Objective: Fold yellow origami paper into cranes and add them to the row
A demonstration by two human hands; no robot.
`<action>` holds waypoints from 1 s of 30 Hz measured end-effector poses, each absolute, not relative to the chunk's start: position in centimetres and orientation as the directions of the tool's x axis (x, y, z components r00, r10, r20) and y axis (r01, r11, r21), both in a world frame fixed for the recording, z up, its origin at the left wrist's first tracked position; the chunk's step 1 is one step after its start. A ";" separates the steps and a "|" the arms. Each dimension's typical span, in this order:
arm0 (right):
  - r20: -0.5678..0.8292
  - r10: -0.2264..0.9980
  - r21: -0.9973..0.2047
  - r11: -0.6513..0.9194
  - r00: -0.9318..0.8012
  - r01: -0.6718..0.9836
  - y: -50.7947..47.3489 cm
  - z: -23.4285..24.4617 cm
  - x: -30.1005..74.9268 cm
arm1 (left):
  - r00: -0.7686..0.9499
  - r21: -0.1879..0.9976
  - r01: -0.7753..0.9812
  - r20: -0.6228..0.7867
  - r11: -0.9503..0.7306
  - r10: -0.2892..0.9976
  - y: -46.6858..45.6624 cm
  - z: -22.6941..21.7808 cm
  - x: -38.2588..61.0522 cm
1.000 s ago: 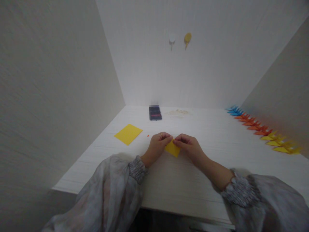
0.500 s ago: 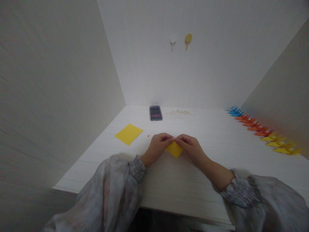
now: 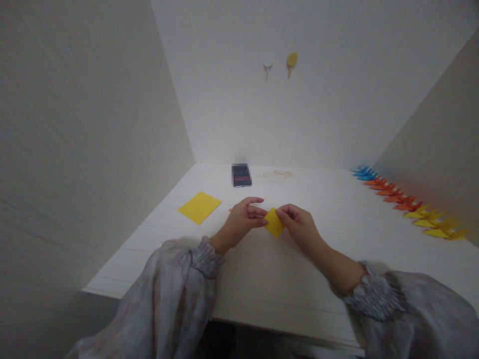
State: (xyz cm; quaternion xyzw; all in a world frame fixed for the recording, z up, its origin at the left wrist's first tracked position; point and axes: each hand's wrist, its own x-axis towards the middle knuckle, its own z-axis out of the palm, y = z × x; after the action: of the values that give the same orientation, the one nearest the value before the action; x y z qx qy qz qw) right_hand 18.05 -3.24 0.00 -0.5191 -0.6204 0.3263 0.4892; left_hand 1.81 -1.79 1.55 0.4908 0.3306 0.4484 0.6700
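Observation:
A small folded piece of yellow origami paper [image 3: 274, 225], diamond-shaped, is held just above the white table. My right hand [image 3: 297, 223] pinches its upper right edge between thumb and fingers. At its left corner, the thumb of my left hand [image 3: 245, 219] lies against the paper with fingertips close behind, while the left index finger points out free above. A flat yellow paper square [image 3: 199, 207] lies on the table to the left. Between it and my left hand is a tiny orange scrap [image 3: 229, 210], partly covered by the hand.
A dark phone-like object [image 3: 241, 175], blurred out, lies near the back wall. Along the right side runs a row of folded paper cranes [image 3: 407, 203] in blue, orange and yellow. A white hook [image 3: 267, 64] and a yellow hook [image 3: 292, 61] are on the wall.
My left hand has shifted a little left, its index finger lifting off the paper's top. The folded paper has turned slightly, and its top corner now shows between the hands.

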 end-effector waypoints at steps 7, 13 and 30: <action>0.279 0.957 -0.903 0.236 0.073 0.360 -2.8 -0.1 18.5 | 0.435 0.958 -0.237 -0.046 0.163 0.899 -1.5 1.1 1.5; 0.267 0.964 -0.877 0.239 0.009 0.417 -3.2 0.4 18.1 | 0.533 0.941 -0.243 -0.073 0.234 0.843 -1.8 1.4 1.3; 0.161 0.981 -0.933 0.188 -0.111 0.308 -3.6 0.1 17.2 | 0.247 0.966 -0.251 0.005 0.059 0.969 -1.7 0.9 1.9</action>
State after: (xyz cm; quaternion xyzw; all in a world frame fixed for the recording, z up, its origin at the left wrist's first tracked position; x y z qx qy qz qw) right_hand 17.15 -3.57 0.11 -0.5058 -0.6368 0.3875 0.4342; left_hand 1.91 -1.73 0.94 0.4821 0.3725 0.4878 0.6252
